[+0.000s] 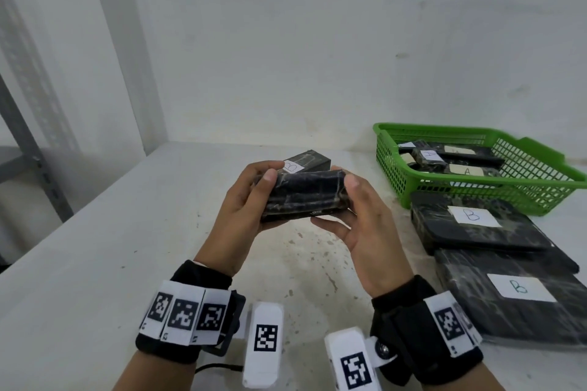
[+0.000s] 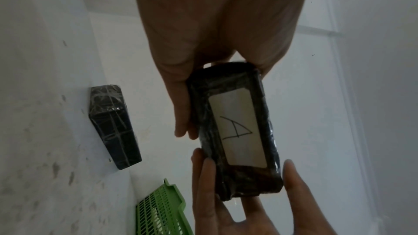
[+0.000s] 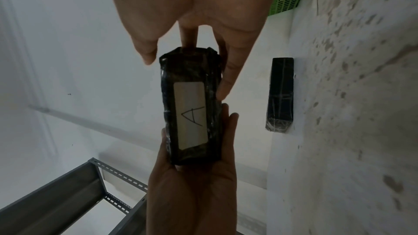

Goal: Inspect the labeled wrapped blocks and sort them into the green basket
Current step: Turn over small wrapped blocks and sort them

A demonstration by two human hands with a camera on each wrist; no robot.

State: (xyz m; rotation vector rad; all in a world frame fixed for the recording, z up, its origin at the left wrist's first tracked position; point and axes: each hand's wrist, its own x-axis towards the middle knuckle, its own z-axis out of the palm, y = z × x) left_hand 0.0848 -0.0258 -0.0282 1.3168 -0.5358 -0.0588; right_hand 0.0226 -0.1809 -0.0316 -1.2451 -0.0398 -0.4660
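Note:
I hold a small black wrapped block (image 1: 305, 197) above the table, my left hand (image 1: 263, 182) gripping its left end and my right hand (image 1: 347, 200) its right end. The head view shows only its bare side. Both wrist views show a white label marked A (image 2: 237, 131) (image 3: 192, 113) on the side turned away from me. The green basket (image 1: 397, 174) stands at the back right and holds several small black blocks with A labels (image 1: 444, 159). A second small block with a B label (image 1: 309, 162) lies on the table just behind my hands.
Two large flat wrapped blocks marked B (image 1: 476, 225) (image 1: 514, 295) lie on the table in front of the basket, right of my right hand. A grey metal shelf frame (image 1: 28, 149) stands beyond the table's left edge. A white wall backs the table.

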